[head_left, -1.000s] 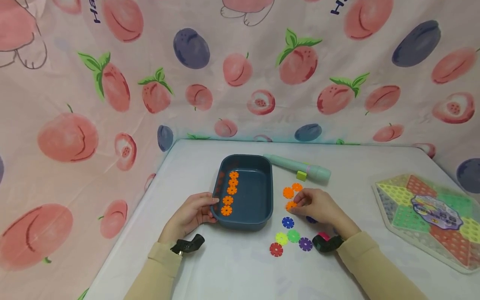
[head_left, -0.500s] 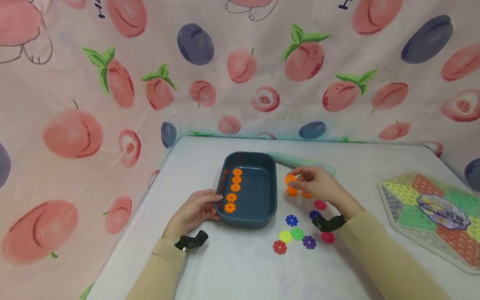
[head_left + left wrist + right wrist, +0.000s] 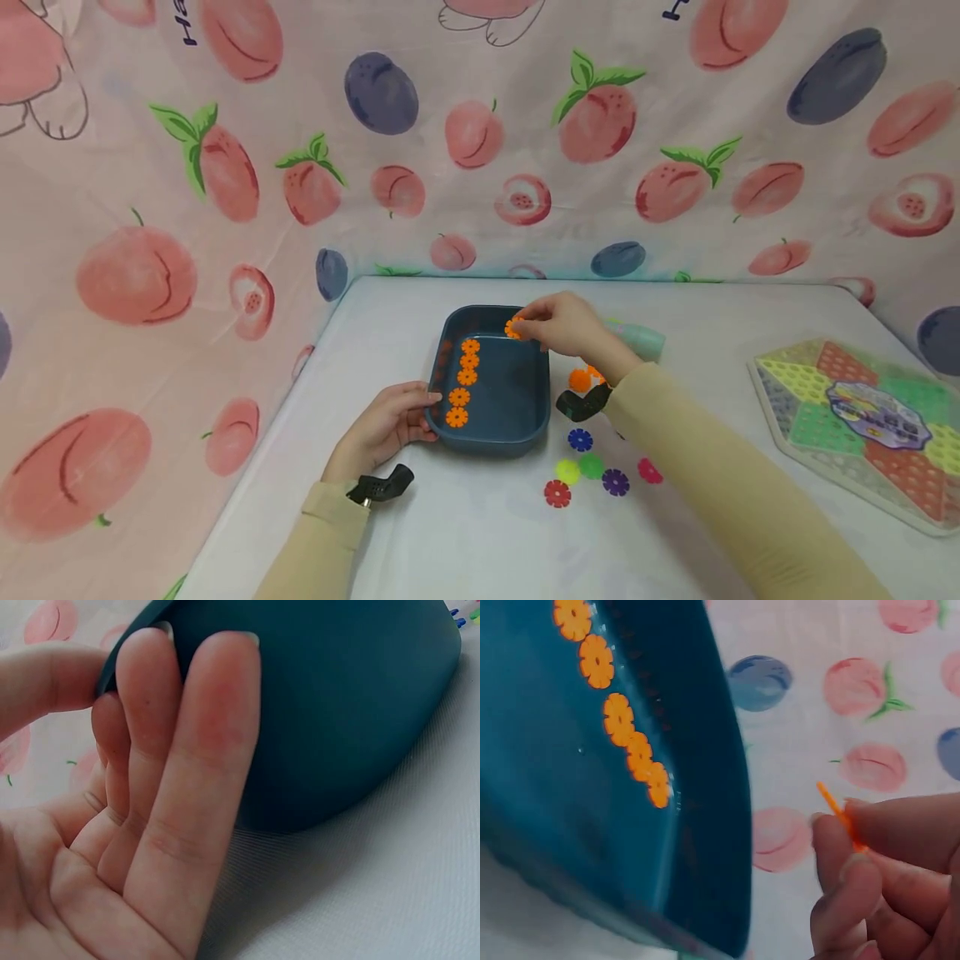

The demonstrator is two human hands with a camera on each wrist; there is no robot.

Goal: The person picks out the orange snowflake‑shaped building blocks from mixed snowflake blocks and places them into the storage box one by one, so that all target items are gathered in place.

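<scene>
A dark teal rectangular tray (image 3: 506,400) stands on the table, with several orange snowflake discs (image 3: 467,377) in a row along its left side. My left hand (image 3: 387,425) grips the tray's near left rim, fingers against the outer wall in the left wrist view. Over the tray's far right corner, my right hand (image 3: 562,323) pinches one orange snowflake disc (image 3: 513,327) between thumb and fingertips. The right wrist view shows that disc edge-on (image 3: 838,814), apart from the tray.
Right of the tray lie more orange discs (image 3: 580,381), plus blue (image 3: 580,440), green (image 3: 592,466), yellow (image 3: 567,472), red (image 3: 557,493), purple (image 3: 616,482) and pink (image 3: 650,471) ones. A pale green cylinder (image 3: 641,341) lies behind the right arm. A hexagonal game board (image 3: 862,417) is at far right.
My right hand picked up an orange disc from right of the tray and carried it left and away, over the tray's far right corner. My left hand keeps its grip on the rim.
</scene>
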